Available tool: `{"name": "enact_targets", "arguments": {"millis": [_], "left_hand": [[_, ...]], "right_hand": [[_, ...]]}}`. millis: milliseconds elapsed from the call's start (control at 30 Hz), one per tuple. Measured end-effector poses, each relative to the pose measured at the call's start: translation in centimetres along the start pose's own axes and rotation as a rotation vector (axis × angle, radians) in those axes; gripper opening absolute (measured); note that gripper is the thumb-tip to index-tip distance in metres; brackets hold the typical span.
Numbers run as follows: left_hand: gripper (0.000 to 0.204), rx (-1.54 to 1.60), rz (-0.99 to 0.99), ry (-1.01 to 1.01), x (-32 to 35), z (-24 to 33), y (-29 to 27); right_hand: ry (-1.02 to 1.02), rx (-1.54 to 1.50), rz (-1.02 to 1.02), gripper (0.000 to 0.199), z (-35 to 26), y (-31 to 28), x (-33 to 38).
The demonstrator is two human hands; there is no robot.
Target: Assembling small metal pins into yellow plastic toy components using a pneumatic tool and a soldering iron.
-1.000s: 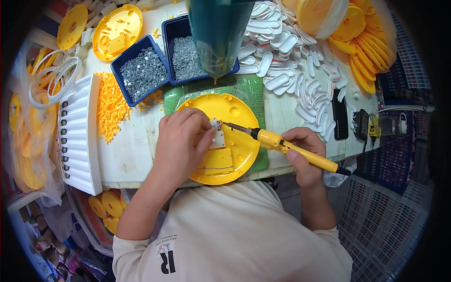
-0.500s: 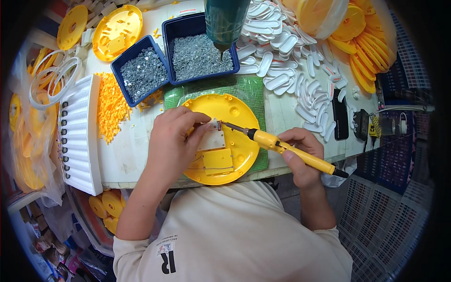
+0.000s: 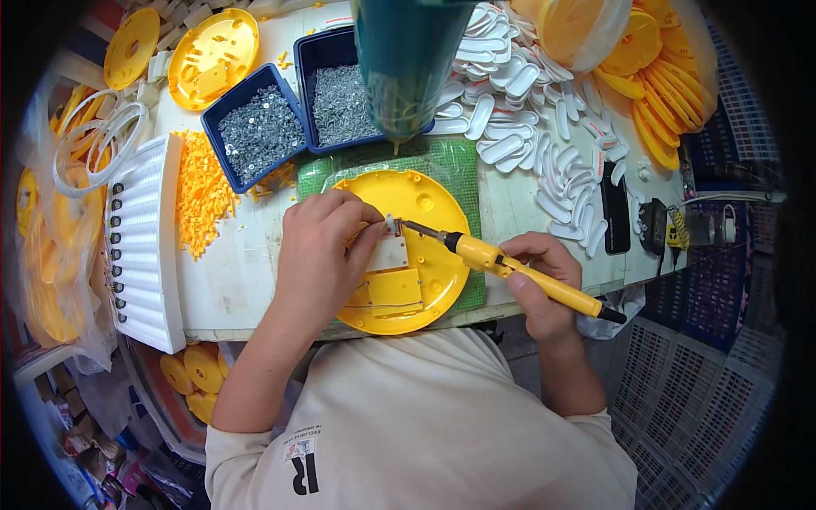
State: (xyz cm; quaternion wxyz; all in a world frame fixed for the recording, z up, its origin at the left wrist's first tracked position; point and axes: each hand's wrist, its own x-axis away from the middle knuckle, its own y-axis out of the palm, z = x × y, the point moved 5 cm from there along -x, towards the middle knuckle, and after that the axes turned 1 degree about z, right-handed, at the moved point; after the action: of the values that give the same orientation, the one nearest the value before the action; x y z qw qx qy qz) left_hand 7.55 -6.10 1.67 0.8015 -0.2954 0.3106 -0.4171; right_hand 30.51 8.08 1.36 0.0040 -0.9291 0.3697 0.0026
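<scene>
My left hand (image 3: 319,259) is pressing down on the small white plate (image 3: 391,252) in the middle of the yellow disc (image 3: 429,212); its fingers (image 3: 361,229) are curling together and pinching something tiny just at the iron's tip, and I cannot tell what. My right hand (image 3: 535,276) is gripping the yellow soldering iron (image 3: 510,270), fingers wrapped tightly around the handle, with the tip touching the plate's top edge, right beside my left fingertips.

I am judging that the hot tip could burn those fingers or melt the disc if it slips, because they are so close. The thin wire near the yellow box (image 3: 395,291), below my fingers, could also be pulled loose.

Above my fingers the teal tool (image 3: 408,59) is hanging very near, partly hiding the two blue trays of screws (image 3: 293,106). White oval pieces (image 3: 544,153) are lying to the right.
</scene>
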Motion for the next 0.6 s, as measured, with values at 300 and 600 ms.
{"name": "enact_targets", "arguments": {"millis": [300, 600], "left_hand": [[0.007, -0.014, -0.056, -0.008, -0.24, 0.24, 0.23], [0.007, -0.026, -0.085, -0.016, -0.33, 0.29, 0.20]], "right_hand": [[-0.004, -0.002, -0.001, 0.029, 0.04, 0.00, 0.04], [0.003, -0.019, 0.013, 0.029, 0.15, 0.03, 0.21]]}}
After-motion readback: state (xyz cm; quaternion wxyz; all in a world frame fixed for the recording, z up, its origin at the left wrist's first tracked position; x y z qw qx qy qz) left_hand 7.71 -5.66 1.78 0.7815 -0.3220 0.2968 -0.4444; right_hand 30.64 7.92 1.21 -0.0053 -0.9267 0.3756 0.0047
